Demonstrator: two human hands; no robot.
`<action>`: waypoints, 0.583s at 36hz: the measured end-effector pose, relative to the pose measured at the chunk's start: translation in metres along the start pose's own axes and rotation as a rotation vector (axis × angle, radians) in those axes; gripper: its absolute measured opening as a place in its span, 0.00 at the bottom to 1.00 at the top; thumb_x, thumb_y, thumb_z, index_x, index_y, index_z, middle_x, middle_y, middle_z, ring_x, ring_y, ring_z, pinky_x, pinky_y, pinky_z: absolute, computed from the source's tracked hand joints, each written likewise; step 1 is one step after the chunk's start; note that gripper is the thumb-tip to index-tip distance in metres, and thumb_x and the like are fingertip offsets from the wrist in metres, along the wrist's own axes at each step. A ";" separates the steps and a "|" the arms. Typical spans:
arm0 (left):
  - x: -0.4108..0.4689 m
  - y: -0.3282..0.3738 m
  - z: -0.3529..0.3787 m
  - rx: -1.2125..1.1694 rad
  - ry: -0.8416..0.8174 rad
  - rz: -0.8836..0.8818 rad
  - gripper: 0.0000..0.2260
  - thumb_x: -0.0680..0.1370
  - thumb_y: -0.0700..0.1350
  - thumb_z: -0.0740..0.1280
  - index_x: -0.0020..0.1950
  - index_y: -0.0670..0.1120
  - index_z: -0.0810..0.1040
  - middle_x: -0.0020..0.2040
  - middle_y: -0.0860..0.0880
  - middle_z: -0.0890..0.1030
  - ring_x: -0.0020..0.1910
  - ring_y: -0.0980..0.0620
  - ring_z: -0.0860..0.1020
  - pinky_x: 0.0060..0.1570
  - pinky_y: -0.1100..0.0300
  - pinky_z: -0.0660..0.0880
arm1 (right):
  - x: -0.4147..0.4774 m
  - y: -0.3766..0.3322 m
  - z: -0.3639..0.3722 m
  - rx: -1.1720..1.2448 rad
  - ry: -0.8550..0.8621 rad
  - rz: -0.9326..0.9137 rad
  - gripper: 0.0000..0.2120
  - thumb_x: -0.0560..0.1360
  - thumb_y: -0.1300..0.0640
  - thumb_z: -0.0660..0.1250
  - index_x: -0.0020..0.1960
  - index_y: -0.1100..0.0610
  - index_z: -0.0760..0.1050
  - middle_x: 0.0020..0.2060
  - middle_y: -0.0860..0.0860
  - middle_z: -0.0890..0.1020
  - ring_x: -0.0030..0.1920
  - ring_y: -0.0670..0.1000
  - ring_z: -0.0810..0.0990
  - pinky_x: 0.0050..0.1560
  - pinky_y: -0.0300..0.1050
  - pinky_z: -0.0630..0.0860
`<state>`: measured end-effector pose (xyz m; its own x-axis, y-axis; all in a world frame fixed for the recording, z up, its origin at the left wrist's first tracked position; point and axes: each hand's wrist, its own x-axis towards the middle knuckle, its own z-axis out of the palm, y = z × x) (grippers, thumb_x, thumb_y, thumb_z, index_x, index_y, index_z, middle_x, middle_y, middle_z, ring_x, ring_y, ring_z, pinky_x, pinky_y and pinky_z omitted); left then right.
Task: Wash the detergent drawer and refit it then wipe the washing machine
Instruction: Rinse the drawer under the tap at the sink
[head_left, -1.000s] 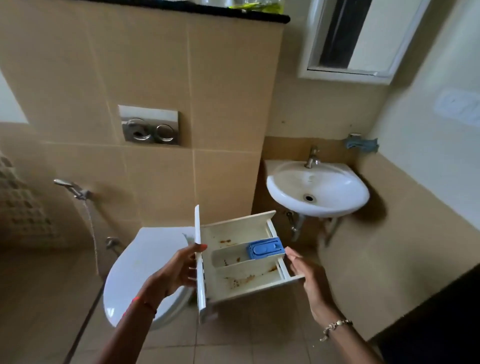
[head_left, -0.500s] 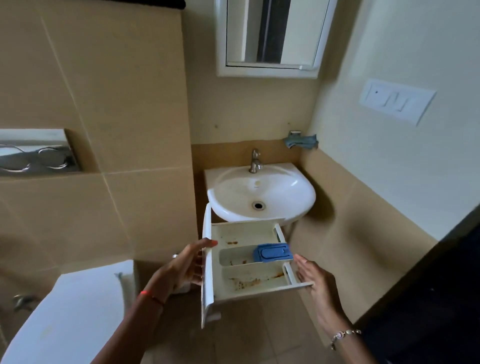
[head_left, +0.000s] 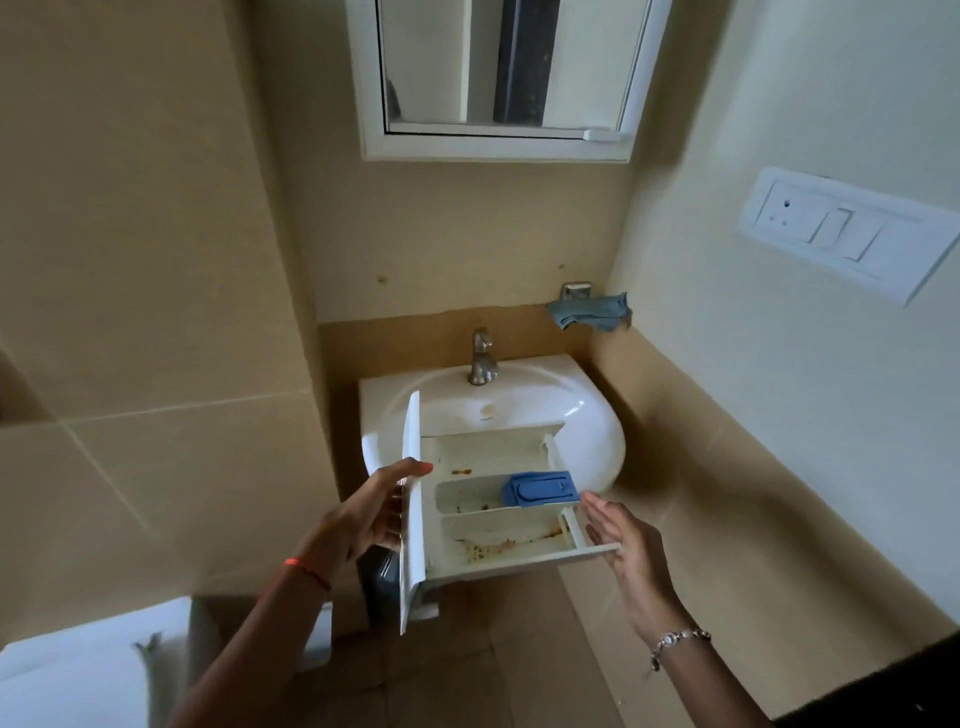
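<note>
Holding detergent drawer level, open side up, over sink front rim, tap at 12 o'clock. Likely staged for rinsing. Left hand at 9 pinches front panel; right hand at 3, fingers straight, palm propping rear end. Brown residue inside.

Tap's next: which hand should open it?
Probably right: the right hand only lies flat against the drawer end, while the left hand grips its front panel. The tap stands behind the drawer.
</note>
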<state>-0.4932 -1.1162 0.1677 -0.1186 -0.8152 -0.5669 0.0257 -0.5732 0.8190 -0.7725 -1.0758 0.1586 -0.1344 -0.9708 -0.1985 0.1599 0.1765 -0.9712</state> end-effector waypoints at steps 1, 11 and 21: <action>0.010 0.004 0.000 0.000 0.006 0.001 0.27 0.60 0.56 0.71 0.51 0.39 0.77 0.46 0.40 0.79 0.44 0.43 0.77 0.52 0.51 0.73 | 0.012 0.000 0.001 0.000 0.001 0.011 0.08 0.74 0.54 0.64 0.48 0.54 0.81 0.42 0.45 0.85 0.43 0.39 0.83 0.37 0.30 0.76; 0.112 0.042 0.006 0.009 0.036 -0.024 0.28 0.59 0.60 0.68 0.49 0.40 0.76 0.44 0.41 0.78 0.44 0.43 0.76 0.48 0.54 0.73 | 0.124 0.001 -0.004 0.002 0.004 0.117 0.12 0.75 0.55 0.65 0.57 0.57 0.79 0.53 0.52 0.83 0.55 0.50 0.79 0.60 0.46 0.72; 0.204 0.055 0.011 -0.008 0.063 -0.107 0.31 0.59 0.61 0.70 0.54 0.41 0.77 0.45 0.41 0.81 0.45 0.43 0.79 0.48 0.52 0.76 | 0.230 0.000 -0.008 -0.044 -0.052 0.293 0.11 0.76 0.50 0.62 0.53 0.51 0.80 0.48 0.44 0.82 0.50 0.43 0.77 0.40 0.37 0.69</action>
<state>-0.5265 -1.3133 0.0981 -0.0581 -0.7529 -0.6555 0.0244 -0.6575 0.7531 -0.8107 -1.2979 0.1115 -0.0380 -0.8843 -0.4654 0.1420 0.4563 -0.8784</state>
